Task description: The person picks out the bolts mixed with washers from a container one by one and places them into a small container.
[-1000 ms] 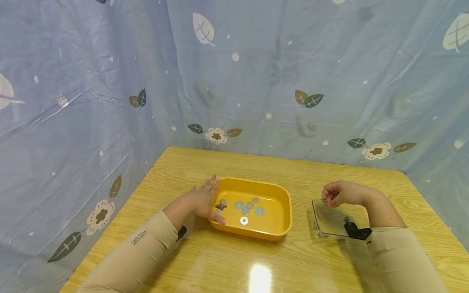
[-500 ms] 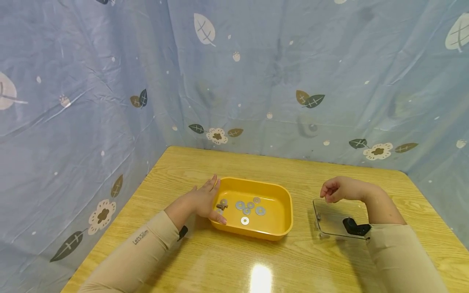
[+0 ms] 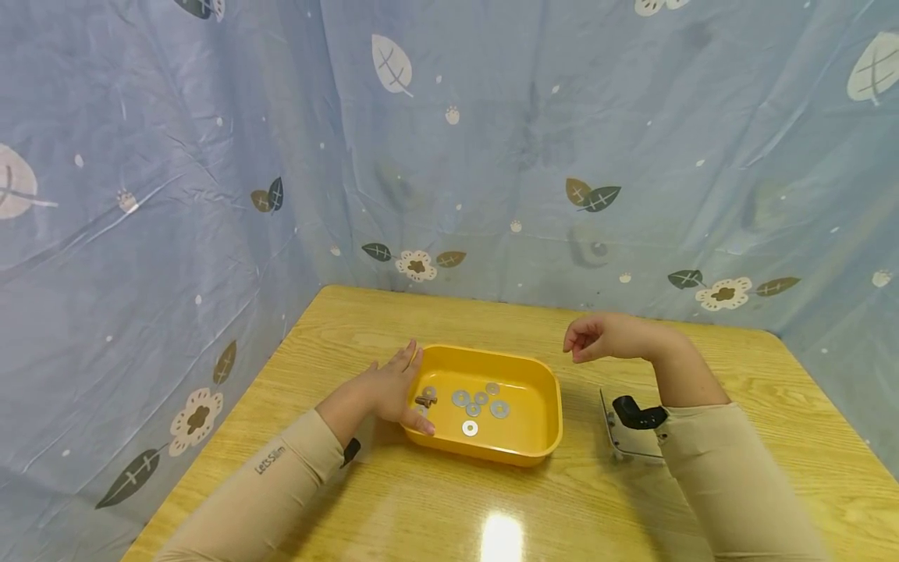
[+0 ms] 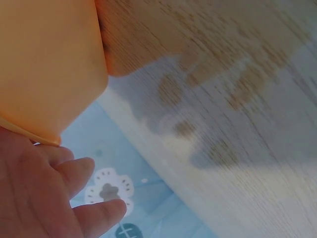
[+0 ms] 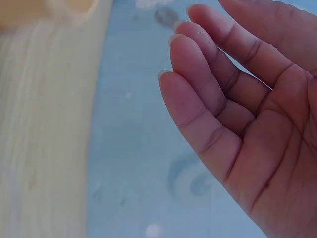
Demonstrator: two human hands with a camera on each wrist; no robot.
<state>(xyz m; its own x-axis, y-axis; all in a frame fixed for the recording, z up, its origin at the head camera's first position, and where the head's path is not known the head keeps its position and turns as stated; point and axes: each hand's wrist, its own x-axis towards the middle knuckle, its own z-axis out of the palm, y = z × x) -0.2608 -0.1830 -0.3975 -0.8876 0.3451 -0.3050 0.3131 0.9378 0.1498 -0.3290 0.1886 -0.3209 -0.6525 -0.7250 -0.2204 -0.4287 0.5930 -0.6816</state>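
Note:
A yellow tray (image 3: 485, 450) holds several flat metal washers (image 3: 500, 414) and a few small bolts (image 3: 425, 401) near its left end. My left hand (image 3: 386, 390) rests on the tray's left rim, fingers extended over the far corner and thumb over the near side. The left wrist view has the tray's outer wall (image 4: 49, 59) above that hand's fingers. Raised beyond the tray's right side, my right hand (image 3: 614, 337) has loosely bent fingers. Its palm (image 5: 277, 144) and fingers show nothing held in the right wrist view.
To the right of the tray, a clear plate (image 3: 639, 445) stands on small supports, with hardware at its left edge. The right forearm and black wrist camera (image 3: 637, 414) partly cover it. A blue patterned curtain (image 3: 477, 195) encloses the wooden table at the back and left.
My right hand has risen from the clear plate and moved left toward the tray; the small metal piece it pinched now lies on the plate's left side. My left hand stays on the rim.

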